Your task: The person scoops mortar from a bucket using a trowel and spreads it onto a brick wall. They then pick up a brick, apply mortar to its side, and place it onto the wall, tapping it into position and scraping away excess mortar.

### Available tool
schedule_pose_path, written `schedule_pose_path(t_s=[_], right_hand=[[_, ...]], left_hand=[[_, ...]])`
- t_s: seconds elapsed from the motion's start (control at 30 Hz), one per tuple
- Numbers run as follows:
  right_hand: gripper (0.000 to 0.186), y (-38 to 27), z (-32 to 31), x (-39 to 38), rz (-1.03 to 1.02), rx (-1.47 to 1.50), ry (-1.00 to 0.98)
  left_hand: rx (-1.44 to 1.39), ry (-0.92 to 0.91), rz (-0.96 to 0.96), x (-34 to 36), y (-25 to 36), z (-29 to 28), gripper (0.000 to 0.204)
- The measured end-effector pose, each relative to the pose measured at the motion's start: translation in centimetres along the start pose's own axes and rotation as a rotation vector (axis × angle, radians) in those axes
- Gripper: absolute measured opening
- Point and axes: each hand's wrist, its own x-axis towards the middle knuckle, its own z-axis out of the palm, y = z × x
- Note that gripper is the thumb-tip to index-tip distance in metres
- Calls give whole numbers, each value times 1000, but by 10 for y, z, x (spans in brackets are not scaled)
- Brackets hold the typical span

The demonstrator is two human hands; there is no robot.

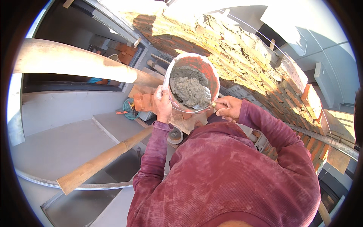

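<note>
- Two hands work at one red bucket (196, 62) of grey mortar (189, 89), held up just beside the brick wall (261, 60); I see no labels on it.
- My left hand (163, 104) is curled shut on the bucket's rim, thumb over the edge.
- My right hand (228, 108) is clenched around a trowel (202, 103), its blade in the mortar.
- Both forearms rise in maroon sleeves (151, 159), elbows bent.
- Bamboo poles (102, 160) cross below me.

Red bucket (209, 70) of grey mortar (188, 87) is tilting toward the person, sitting centre, near the brick wall; trowel (202, 104) blade is digging into the mortar's right edge.
</note>
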Motion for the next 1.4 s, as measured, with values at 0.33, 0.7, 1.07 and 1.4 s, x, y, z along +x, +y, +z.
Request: schedule_pose_path(t_s=[0.33, 0.7, 1.07, 1.4], right_hand=[[25, -45, -58, -7, 43, -34, 313], [56, -109, -171, 128, 8, -1333, 1082], [40, -87, -153, 102, -95, -1661, 1027], [36, -41, -118, 99, -65, -555, 1011]], left_hand=[[-7, 182, -115, 2, -39, 12, 26], [179, 230, -164, -36, -45, -4, 30], [189, 267, -290, -62, -54, -12, 28], [218, 210, -251, -64, -75, -24, 28]])
